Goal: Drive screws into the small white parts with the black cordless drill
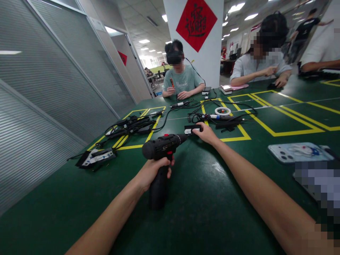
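My left hand (152,169) grips the handle of a black cordless drill (162,147), held upright over the green table (202,205) with its nose pointing right and away. My right hand (206,134) reaches farther out and holds a small black box with a white label (190,129) on the table, right at the tip of the drill. Both forearms stretch in from the near edge.
A tangle of black cables and adapters (130,126) lies at the left, a flat black-and-white pack (95,157) nearer. More cables and a white ring (222,111) sit beyond my right hand. A phone (296,152) lies at the right. People sit at the far edge.
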{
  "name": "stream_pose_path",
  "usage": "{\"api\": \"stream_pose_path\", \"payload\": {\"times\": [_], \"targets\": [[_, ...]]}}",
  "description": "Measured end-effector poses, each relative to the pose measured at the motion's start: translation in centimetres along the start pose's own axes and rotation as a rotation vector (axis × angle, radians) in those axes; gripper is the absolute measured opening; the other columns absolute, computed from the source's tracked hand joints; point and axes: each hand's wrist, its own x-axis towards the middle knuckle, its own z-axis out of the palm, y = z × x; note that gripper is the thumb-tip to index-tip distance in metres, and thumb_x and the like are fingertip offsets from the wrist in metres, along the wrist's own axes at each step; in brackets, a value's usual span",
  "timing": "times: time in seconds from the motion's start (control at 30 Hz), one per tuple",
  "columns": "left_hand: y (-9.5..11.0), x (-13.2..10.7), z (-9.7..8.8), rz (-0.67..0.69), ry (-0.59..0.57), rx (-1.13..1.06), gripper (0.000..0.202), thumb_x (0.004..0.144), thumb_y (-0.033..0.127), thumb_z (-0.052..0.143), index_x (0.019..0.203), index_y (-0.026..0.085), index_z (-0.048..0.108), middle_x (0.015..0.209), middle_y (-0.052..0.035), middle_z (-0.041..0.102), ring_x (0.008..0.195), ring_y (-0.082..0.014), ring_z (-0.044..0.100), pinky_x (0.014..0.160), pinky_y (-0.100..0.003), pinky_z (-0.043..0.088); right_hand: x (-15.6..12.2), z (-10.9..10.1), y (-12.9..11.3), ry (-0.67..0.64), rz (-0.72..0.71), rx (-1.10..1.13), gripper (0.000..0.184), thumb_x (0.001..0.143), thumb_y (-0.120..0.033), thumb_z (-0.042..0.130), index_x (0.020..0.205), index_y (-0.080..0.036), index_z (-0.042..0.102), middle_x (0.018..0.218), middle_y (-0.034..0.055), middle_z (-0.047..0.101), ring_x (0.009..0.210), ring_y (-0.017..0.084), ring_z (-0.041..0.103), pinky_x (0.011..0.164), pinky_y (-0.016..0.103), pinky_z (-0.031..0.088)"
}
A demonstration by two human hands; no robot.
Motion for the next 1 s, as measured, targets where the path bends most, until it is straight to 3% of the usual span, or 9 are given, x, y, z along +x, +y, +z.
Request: {"api": "stream_pose_path", "payload": {"times": [1.0], "targets": [[-0.11, 0.0, -0.24, -0.007, -0.027, 0.035, 0.019, 0.077, 0.021, 0.055, 0.094, 0.012, 0.059, 0.083, -0.0022, 0.057, 0.053, -0.0101, 0.055, 0.053, -0.024, 0.041, -0.03, 0.17, -0.06, 0.013, 0.007, 0.036, 0.044, 0.078, -0.043, 0.064, 0.116, -0.019, 0.06, 0.098, 0.0066, 0.066, 0.083, 0.018, 0.061, 0.083, 0.034, 0.048]]}}
